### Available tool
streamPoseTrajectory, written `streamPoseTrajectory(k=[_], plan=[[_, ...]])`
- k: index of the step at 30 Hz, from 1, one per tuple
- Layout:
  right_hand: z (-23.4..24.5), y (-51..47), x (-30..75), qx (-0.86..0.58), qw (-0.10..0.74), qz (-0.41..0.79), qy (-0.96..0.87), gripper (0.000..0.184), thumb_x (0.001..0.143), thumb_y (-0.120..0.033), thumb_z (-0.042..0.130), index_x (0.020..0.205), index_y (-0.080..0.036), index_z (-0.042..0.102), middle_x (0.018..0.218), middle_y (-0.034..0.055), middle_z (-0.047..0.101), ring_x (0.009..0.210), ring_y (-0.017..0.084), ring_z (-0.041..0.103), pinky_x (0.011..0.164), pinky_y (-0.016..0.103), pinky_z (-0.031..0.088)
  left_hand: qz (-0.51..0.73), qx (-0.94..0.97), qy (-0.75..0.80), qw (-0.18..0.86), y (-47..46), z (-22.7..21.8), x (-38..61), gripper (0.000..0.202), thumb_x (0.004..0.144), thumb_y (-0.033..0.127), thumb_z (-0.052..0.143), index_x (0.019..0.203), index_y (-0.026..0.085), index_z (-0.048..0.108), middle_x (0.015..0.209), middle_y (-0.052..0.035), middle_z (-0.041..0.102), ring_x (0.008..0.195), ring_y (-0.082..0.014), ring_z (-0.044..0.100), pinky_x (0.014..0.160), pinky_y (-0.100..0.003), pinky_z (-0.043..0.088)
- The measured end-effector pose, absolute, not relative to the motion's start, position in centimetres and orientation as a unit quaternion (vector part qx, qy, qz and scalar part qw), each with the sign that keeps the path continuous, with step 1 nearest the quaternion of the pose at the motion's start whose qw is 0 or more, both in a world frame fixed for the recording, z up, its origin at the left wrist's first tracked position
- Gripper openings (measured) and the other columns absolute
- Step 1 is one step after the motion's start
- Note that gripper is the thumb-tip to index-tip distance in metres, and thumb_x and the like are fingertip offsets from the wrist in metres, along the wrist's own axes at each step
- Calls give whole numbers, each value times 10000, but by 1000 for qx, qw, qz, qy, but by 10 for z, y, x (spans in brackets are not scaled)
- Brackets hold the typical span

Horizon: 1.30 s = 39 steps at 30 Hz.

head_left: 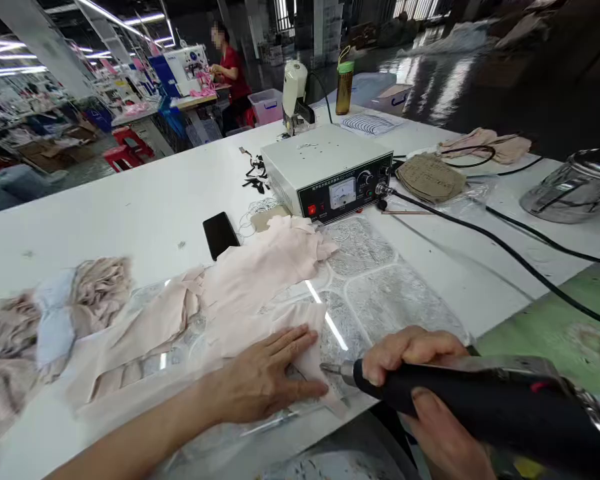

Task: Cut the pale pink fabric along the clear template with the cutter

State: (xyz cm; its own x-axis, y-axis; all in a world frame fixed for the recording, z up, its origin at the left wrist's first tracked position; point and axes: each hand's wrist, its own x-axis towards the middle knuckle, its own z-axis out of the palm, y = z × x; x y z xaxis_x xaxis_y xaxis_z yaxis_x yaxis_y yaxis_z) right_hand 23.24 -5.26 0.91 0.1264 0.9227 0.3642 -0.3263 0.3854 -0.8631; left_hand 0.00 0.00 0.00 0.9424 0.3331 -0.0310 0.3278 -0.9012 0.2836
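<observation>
My left hand [265, 377] lies flat with fingers stretched out, pressing a pale pink fabric piece [280, 330] onto a glass plate [380, 300] on the white table. My right hand [420, 380] is wrapped round a black hand-held cutting tool [460, 393]. The tool's metal tip [330, 368] touches the fabric just right of my left fingertips. More pink fabric pieces [265, 267] lie piled behind, reaching toward a white control box [330, 173] with a dial and knobs.
A black phone [220, 235] lies left of the box. Black cables [505, 250] run across the table's right side. A metal pot [575, 187], a brown bottle [344, 87], folded cloth [430, 177] and blurred fabric bundles [55, 313] sit around. A person sews at the far left.
</observation>
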Motion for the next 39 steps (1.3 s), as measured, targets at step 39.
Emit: streamPoseTrajectory(k=[39], plan=[[2,-35,233,-305,695,445,-475,62,884,-255,559,941,-241,538,819,7,543,658,150,595,614,373,555,16,970,187,156,-4,-2,-1,454,947,251,565,1372,372,462,1592,-101,40,1425,-377,204,1119,-521,323]])
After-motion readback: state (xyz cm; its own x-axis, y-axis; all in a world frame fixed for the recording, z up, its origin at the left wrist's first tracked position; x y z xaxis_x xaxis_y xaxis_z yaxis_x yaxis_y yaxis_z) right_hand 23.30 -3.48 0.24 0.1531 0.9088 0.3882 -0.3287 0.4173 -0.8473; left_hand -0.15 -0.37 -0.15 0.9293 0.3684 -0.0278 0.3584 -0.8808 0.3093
